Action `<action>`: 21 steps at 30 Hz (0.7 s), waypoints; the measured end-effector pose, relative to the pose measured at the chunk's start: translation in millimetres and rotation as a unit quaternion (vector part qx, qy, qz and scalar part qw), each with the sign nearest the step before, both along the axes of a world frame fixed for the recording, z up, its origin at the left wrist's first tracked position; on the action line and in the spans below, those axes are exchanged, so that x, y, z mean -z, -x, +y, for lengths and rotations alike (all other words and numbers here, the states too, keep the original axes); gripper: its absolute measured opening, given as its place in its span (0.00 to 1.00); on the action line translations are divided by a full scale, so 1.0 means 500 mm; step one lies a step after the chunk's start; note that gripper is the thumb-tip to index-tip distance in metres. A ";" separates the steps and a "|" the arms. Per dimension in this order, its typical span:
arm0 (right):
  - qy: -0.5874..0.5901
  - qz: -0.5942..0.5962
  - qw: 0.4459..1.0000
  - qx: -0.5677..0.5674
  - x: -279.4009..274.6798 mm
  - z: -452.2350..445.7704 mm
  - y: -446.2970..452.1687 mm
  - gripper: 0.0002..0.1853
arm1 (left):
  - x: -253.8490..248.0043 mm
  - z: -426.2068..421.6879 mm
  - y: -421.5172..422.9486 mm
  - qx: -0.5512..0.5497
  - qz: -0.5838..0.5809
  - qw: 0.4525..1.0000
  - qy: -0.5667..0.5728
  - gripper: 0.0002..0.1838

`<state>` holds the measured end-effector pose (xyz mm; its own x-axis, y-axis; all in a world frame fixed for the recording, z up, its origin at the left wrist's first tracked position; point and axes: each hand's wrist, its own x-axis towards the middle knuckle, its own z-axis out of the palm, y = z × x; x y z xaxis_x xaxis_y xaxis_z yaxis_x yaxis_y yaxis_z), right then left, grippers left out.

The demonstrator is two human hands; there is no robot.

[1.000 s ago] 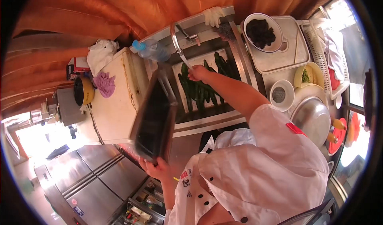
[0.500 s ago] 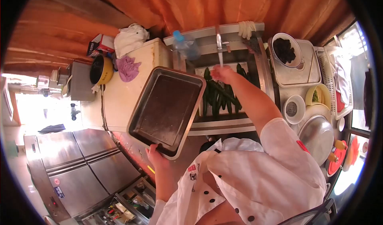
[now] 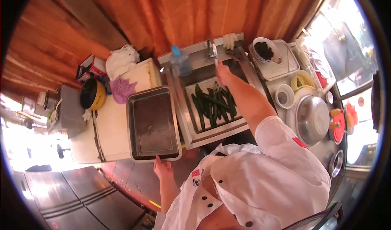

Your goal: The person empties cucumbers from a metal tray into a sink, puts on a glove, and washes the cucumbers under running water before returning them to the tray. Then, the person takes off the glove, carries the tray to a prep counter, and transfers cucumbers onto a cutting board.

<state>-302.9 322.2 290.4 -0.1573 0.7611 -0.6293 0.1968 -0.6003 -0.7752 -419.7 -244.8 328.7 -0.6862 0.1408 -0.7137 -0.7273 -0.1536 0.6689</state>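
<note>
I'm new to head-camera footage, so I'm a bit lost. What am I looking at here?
There is no machine here: these are one person's own bare hands, seen from a camera worn on the head, looking forward and down. The left hand holds the near edge of a dark tray; whether the tray also rests on the pale counter is hard to tell. The right hand is up at the tap. Long green vegetables lie in the sink, and a purple cloth lies on the counter.

Scuffed metal tray [image 3: 151, 126], smooth steel sink [image 3: 216, 137], glossy metal tap [image 3: 214, 50], clear plastic bottle [image 3: 181, 65], matt crumpled purple cloth [image 3: 122, 90]
</note>
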 end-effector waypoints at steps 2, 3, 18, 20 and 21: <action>0.064 0.027 0.997 -0.030 -0.013 0.001 -0.006 0.33 | -0.030 -0.009 -0.016 0.025 0.000 0.998 0.058 0.14; 0.040 0.021 0.998 -0.041 -0.029 -0.008 0.004 0.32 | -0.043 -0.016 -0.033 0.025 0.069 0.991 0.110 0.14; -0.168 -0.264 0.947 -0.076 0.042 0.379 -0.055 0.49 | -0.234 0.419 -0.218 0.381 0.508 0.742 0.216 0.14; -0.117 -0.257 0.958 -0.053 0.013 0.396 -0.048 0.43 | -0.258 0.494 -0.237 0.432 0.554 0.678 0.218 0.14; -0.118 -0.253 0.959 -0.058 0.009 0.400 -0.043 0.43 | -0.269 0.524 -0.245 0.458 0.551 0.666 0.204 0.13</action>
